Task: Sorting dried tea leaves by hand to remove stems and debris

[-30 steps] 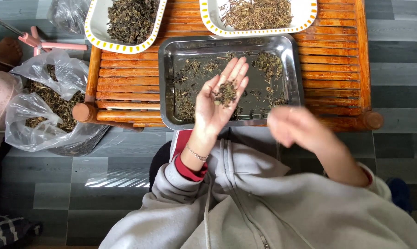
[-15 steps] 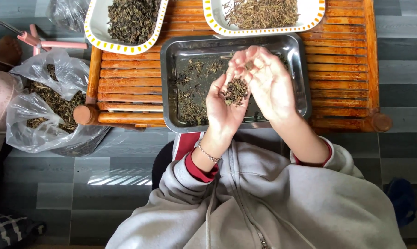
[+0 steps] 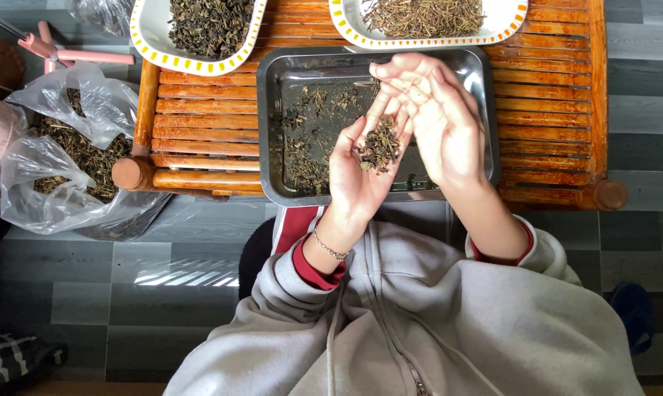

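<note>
Far left, on the floor: a clear plastic bag (image 3: 60,172) lying open, dried plant matter inside, a fair amount by the look of it. A pink rod-like object (image 3: 75,53) lies beyond it; what it is cannot be told.

Slatted wooden table (image 3: 199,110), seen from above. At its far left edge, a white dish with yellow-dotted rim (image 3: 149,33) holding dark curled dried leaves, well filled. In the middle, a metal tray (image 3: 276,110) with loose scraps of the same material scattered thinly over its left half; its right half is mostly hidden by the hands.

Left hand (image 3: 361,176) held palm up over the tray's near edge, fingers loosely spread and slightly cupped, carrying a small heap of dried leaves (image 3: 379,147) on the palm. Not pinched, just resting there.

Right hand (image 3: 437,121) just beside and partly over it, palm turned toward the heap, fingers extended and close together, tips at the far side of the pile. It grips nothing that shows.

Far right of the table: a second white dish with orange-dotted rim (image 3: 507,18), holding paler, stalky material.

Judgement: sorting well along, both dishes carrying good piles; the palmful, the tray scraps and the bag remain.
</note>
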